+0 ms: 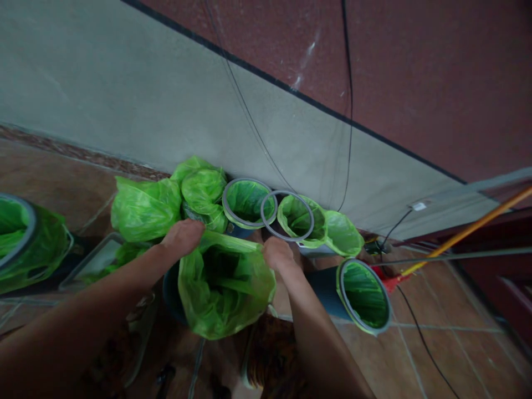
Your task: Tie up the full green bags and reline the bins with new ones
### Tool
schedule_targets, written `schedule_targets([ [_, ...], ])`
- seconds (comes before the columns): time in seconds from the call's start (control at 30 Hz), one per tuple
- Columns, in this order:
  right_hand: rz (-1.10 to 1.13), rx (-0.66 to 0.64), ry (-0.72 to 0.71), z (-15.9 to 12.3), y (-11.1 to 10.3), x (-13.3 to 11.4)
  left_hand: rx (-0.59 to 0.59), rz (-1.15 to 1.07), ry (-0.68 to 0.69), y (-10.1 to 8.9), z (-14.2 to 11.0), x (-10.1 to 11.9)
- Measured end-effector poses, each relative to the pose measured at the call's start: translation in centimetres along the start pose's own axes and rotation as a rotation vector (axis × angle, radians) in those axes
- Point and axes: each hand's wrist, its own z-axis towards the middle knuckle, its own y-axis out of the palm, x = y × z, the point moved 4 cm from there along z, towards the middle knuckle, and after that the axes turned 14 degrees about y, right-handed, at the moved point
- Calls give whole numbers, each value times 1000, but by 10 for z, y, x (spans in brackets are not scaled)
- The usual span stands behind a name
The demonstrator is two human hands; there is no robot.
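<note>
A green trash bag lines a dark bin in front of me, its mouth spread wide. My left hand is closed on the bag's left far edge. At the right far edge, my right hand grips the same bag with bent fingers. Just beyond the right hand sits a loose grey ring, overlapping the bins behind; whether the hand touches it I cannot tell. Inside the bag, folds of green plastic show, and the bottom is dark.
Behind stand a ringed bin and a bag-lined bin. Filled green bags lie at the left near the wall. A tilted bin is at the right, by a yellow broom handle. Another bin stands far left. Cables hang along the wall.
</note>
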Motion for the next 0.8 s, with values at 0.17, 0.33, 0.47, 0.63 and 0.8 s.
schedule_targets([
  [0.17, 31, -106, -85, -8, 0, 5, 26, -19, -60, -7, -1, -6],
  [0.33, 155, 44, -263, -14, -2, -15, 46, -43, -26, -14, 1, 16],
  [0.47, 175, 112, -302, -10, 4, -31, 43, -53, -13, -19, 2, 30],
  [0.63, 125, 164, -247, -6, 7, -32, 35, -50, 4, -17, 2, 26],
  [0.8, 55, 179, -98, 0, 2, -19, 16, -69, -28, -2, -2, 10],
])
